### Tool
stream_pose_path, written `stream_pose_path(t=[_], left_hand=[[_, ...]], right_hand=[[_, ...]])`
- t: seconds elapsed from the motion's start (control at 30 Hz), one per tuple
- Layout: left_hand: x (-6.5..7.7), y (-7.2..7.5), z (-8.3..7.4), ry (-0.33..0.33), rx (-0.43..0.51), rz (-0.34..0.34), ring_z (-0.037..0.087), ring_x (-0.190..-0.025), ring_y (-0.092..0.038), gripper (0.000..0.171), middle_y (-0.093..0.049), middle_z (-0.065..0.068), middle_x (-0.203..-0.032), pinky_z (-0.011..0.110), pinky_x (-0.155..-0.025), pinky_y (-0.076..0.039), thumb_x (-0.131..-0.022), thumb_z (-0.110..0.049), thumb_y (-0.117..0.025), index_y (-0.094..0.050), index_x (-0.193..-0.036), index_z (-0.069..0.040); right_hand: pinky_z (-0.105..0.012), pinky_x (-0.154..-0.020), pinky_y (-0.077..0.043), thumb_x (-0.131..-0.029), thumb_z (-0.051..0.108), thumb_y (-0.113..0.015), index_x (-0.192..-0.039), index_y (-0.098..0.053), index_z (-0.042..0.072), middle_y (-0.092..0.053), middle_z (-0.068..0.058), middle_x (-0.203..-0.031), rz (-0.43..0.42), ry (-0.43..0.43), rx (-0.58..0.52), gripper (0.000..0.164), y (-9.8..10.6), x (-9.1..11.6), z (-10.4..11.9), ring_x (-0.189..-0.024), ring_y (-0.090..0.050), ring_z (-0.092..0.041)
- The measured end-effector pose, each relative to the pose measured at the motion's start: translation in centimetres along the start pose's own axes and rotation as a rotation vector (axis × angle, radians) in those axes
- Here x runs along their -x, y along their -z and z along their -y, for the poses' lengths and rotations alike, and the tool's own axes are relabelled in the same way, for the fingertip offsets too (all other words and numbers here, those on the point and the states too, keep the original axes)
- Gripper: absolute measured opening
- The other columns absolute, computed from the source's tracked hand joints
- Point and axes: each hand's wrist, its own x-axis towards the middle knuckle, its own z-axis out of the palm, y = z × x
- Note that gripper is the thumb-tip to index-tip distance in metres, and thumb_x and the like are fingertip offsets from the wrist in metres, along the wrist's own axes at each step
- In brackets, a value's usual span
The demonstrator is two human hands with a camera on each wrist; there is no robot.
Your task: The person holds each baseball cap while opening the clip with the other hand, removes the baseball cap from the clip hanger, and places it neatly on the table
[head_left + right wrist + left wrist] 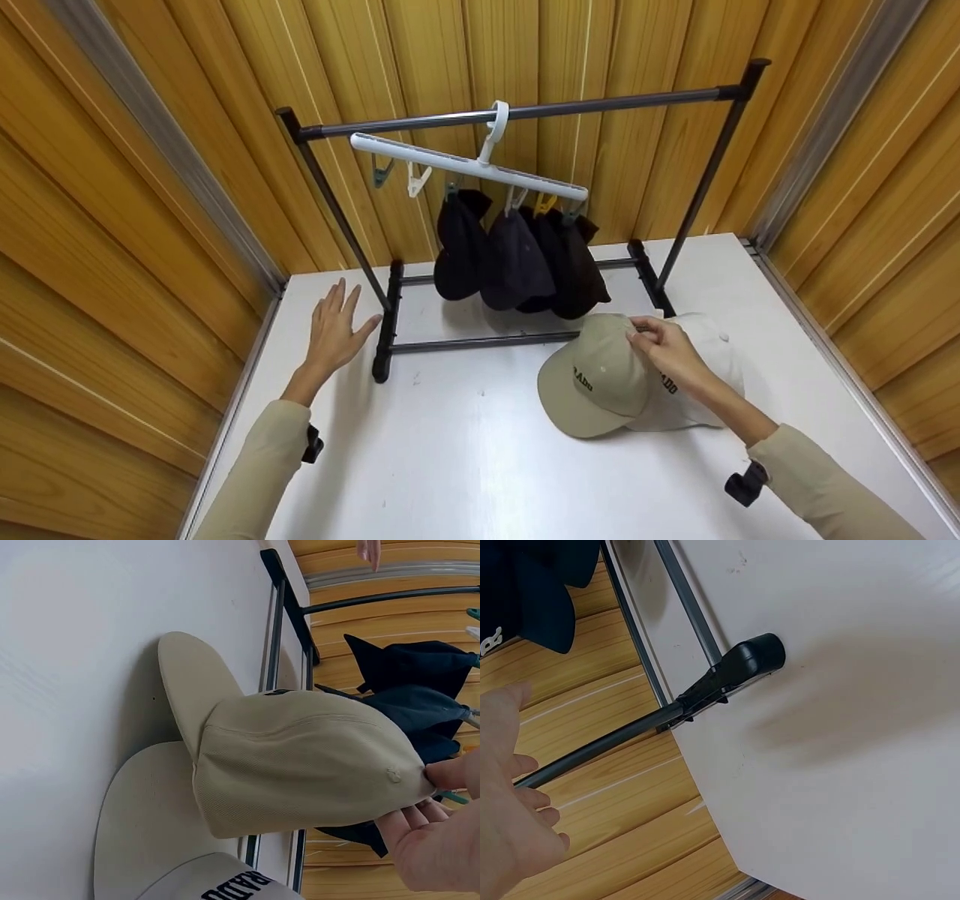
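My right hand (670, 355) pinches a beige baseball cap (606, 367) by the top of its crown. In the right wrist view the cap (300, 757) hangs with its brim toward the tabletop. Behind it a white cap (712, 349) with dark lettering lies on the table, partly covered by the beige cap and my hand. My left hand (334, 330) is raised near the rack's left leg, fingers spread and holding nothing. From the rack hangs a white clip hanger (465, 166). Several dark caps (521, 262) dangle from its clips.
The black rack (600, 107) stands on the white table (450, 450) with its base bars near the back. At the hanger's left end, a green clip (382, 174) and a white clip (418, 181) hold nothing. Wood-patterned walls (135, 225) enclose the table.
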Motion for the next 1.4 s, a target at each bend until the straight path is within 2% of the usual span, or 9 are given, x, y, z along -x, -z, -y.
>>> stream_pose_path(t=[0.47,0.63,0.83,0.93,1.03,1.17,1.4], left_hand=[[0.7,-0.4,0.3,0.007,-0.023,0.013,0.050,-0.151,-0.026,0.071,-0.028,0.033,-0.162,0.066,-0.123,-0.018,-0.097,-0.036,-0.067,-0.044,-0.150,0.005],[0.6,-0.4,0.3,-0.006,-0.018,0.008,0.050,-0.151,-0.027,0.071,-0.029,0.033,-0.162,0.067,-0.123,-0.019,-0.098,-0.037,-0.066,-0.044,-0.150,0.005],[0.7,0.1,0.4,0.005,-0.029,0.009,0.050,-0.151,-0.027,0.071,-0.029,0.032,-0.162,0.067,-0.122,-0.020,-0.097,-0.037,-0.067,-0.044,-0.150,0.005],[0.9,0.3,0.5,0.010,-0.028,0.008,0.050,-0.151,-0.027,0.071,-0.029,0.032,-0.162,0.067,-0.122,-0.020,-0.097,-0.036,-0.068,-0.045,-0.150,0.005],[0.9,0.3,0.4,0.001,-0.024,0.012,0.050,-0.151,-0.027,0.070,-0.029,0.032,-0.162,0.067,-0.122,-0.020,-0.097,-0.036,-0.067,-0.044,-0.150,0.005],[1.0,0.3,0.2,-0.006,-0.012,0.015,0.050,-0.151,-0.027,0.069,-0.029,0.033,-0.162,0.067,-0.122,-0.020,-0.097,-0.034,-0.067,-0.045,-0.150,0.005],[0.7,0.5,-0.8,-0.017,-0.001,0.031,0.049,-0.152,-0.027,0.070,-0.029,0.031,-0.163,0.067,-0.122,-0.019,-0.098,-0.035,-0.066,-0.043,-0.151,0.004]], right_hand=[[-0.017,-0.073,-0.051,-0.104,0.010,-0.050,-0.139,-0.050,-0.013,-0.071,-0.029,-0.119,0.000,-0.055,0.070,0.042,2.0,0.5,-1.2,-0.084,-0.063,0.003],[-0.015,-0.071,-0.048,-0.101,0.010,-0.054,-0.133,-0.057,-0.013,-0.073,-0.028,-0.115,-0.055,-0.059,0.142,0.039,2.8,0.4,-2.0,-0.084,-0.061,0.002],[-0.015,-0.066,-0.047,-0.100,0.011,-0.059,-0.125,-0.063,-0.014,-0.072,-0.031,-0.112,-0.074,-0.037,0.252,0.036,3.4,0.1,-2.8,-0.085,-0.063,-0.001],[-0.018,-0.064,-0.049,-0.099,0.011,-0.060,-0.122,-0.065,-0.013,-0.074,-0.031,-0.109,-0.083,-0.020,0.309,0.034,3.6,0.1,-3.1,-0.084,-0.067,-0.010],[-0.024,-0.066,-0.050,-0.098,0.010,-0.060,-0.119,-0.068,-0.011,-0.074,-0.030,-0.107,-0.099,-0.004,0.365,0.030,3.9,0.2,-3.3,-0.088,-0.073,-0.027],[-0.032,-0.071,-0.051,-0.098,0.012,-0.061,-0.114,-0.071,-0.008,-0.075,-0.028,-0.106,-0.117,0.007,0.428,0.027,4.3,0.3,-3.6,-0.097,-0.072,-0.041],[-0.033,-0.066,-0.051,-0.097,0.012,-0.064,-0.111,-0.072,-0.008,-0.075,-0.029,-0.103,-0.116,0.000,0.453,0.026,4.6,0.6,-4.1,-0.091,-0.073,-0.038]])
